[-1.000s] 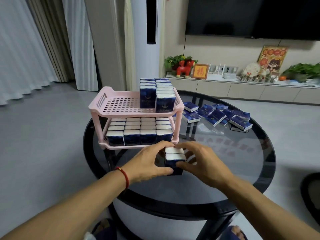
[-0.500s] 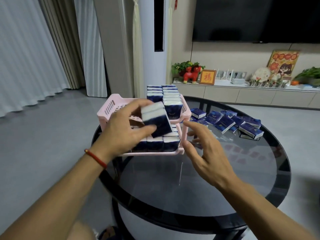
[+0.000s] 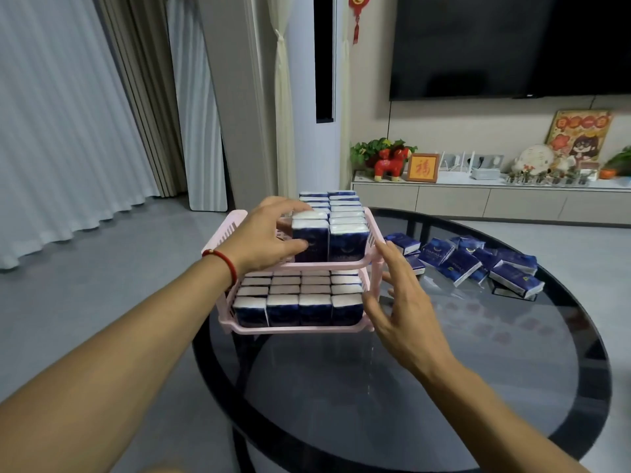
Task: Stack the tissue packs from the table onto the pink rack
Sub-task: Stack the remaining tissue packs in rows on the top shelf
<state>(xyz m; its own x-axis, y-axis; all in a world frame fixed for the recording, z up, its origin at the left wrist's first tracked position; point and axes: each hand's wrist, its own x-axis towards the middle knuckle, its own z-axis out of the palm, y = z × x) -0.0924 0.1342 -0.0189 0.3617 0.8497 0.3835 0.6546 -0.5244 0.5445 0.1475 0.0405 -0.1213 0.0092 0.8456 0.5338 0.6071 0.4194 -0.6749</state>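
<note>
A pink two-tier rack (image 3: 372, 233) stands on the round dark glass table (image 3: 444, 387). Its lower tier is filled with rows of blue-and-white tissue packs (image 3: 297, 307). On the upper tier two rows of packs stand at the right side. My left hand (image 3: 263, 238) grips the front packs (image 3: 310, 238) of the left row, fingers over their tops and thumb on the blue face. My right hand (image 3: 399, 298) hovers with spread fingers just right of the rack's front right post, holding nothing. Several loose packs (image 3: 478, 264) lie on the table to the right.
The left part of the upper tier is hidden behind my left hand. Behind the table are a low TV cabinet (image 3: 495, 196) with ornaments, a wall TV (image 3: 512, 46), a tall white floor air conditioner (image 3: 314, 97) and curtains (image 3: 68, 114) at the left.
My left hand carried the packs from the table's front up onto the rack's upper tier and set them at the front of the left row. My right hand let go and moved beside the rack.
</note>
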